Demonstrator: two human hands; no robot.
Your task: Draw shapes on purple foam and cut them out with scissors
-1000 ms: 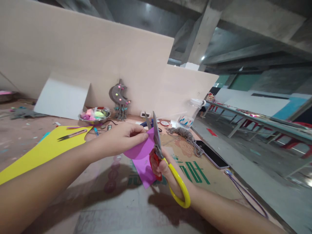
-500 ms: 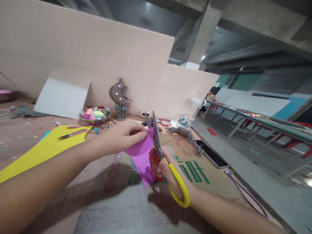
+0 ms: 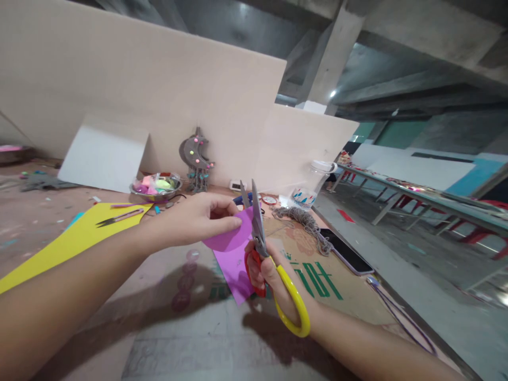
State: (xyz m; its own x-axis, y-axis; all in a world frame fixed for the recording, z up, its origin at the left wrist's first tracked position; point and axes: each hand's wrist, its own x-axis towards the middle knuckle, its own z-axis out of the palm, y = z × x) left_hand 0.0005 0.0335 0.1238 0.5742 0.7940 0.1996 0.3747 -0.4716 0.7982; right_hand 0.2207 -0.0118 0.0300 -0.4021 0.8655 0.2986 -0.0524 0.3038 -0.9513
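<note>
A purple sheet of paper [image 3: 228, 241] is pinched between the thumb and fingers of my left hand [image 3: 210, 217]. Its upper part is curved over and its lower corner hangs above the cardboard. My right hand [image 3: 273, 275] is wrapped round the handles of a pair of scissors [image 3: 257, 227], one loop yellow and the other red. The blades point upward, slightly apart, at the right edge of the paper. Whether the paper lies between the blades is hard to make out.
Printed cardboard [image 3: 166, 328] covers the table before me. Yellow paper [image 3: 75, 238] bearing thread snips [image 3: 119, 217] lies left. Behind stand a bowl of coloured clay [image 3: 174, 194], a grey moon ornament [image 3: 194, 153] and a plastic jar [image 3: 311, 185]. Grey cord [image 3: 304, 219] and a phone [image 3: 345, 251] lie right.
The scissor blades have come closer together, and the view has shifted slightly. Both hands keep nearly the same place, the left still on the purple paper.
</note>
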